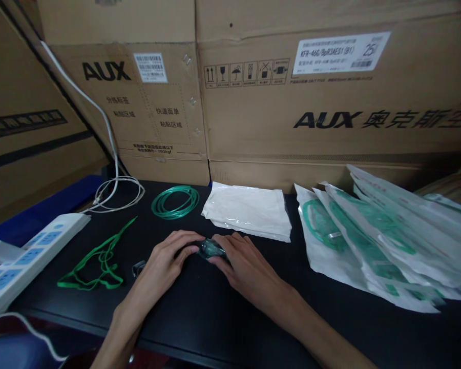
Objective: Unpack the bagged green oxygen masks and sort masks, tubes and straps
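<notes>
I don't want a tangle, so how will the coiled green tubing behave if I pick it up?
The green tubing looks springy rather than limp, since its loops hold round curves. It is probably light, being thin and see-through. Its loops could spread when lifted, as no tie shows around them.

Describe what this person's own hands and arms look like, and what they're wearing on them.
The left hand and right hand are bare, without gloves, and the fingers are slender, with no ring showing. The left forearm and right forearm are slim and uncovered: no sleeve, watch or bracelet is in view.
</notes>
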The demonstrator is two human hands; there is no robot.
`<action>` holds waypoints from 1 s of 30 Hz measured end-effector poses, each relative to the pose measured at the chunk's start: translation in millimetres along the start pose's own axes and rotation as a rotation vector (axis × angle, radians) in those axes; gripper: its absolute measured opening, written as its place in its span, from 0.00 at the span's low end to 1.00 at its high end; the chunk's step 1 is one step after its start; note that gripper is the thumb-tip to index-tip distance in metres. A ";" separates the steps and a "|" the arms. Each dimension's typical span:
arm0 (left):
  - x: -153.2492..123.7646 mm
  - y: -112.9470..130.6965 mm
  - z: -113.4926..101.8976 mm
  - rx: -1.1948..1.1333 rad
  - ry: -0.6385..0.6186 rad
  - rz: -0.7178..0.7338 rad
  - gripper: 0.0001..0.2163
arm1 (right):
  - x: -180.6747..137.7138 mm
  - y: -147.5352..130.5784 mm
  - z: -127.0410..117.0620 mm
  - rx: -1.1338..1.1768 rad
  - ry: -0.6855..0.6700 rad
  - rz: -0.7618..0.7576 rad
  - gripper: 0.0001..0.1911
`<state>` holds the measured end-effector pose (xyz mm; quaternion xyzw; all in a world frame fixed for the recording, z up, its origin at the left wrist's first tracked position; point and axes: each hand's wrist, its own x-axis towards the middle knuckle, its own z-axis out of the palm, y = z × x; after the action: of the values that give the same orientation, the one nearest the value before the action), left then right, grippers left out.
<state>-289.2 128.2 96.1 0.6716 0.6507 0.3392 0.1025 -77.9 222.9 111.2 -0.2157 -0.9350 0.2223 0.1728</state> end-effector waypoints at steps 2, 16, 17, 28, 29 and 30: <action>-0.2 -0.2 -0.1 0.019 0.017 0.005 0.11 | 0.6 -0.2 -0.6 0.011 -0.004 -0.015 0.21; 1.2 8.8 -1.1 -0.044 0.022 -0.050 0.11 | -2.1 -2.7 9.9 -0.065 -0.028 -0.010 0.31; 0.8 10.9 -1.5 -0.062 0.034 -0.054 0.10 | -3.6 -1.5 9.3 -0.047 -0.021 -0.011 0.31; 6.7 32.3 6.9 -0.136 0.114 -0.142 0.13 | -3.4 3.0 13.0 0.044 0.038 0.001 0.31; 7.6 31.7 7.4 -0.130 0.110 -0.140 0.14 | -4.1 2.5 13.2 0.080 0.056 0.008 0.32; 8.2 31.1 7.5 -0.124 0.102 -0.139 0.15 | -5.0 1.9 12.7 0.131 0.077 0.026 0.32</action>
<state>-260.4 134.1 111.1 0.5990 0.6778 0.4048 0.1339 -78.4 217.7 98.5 -0.2243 -0.9082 0.2768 0.2196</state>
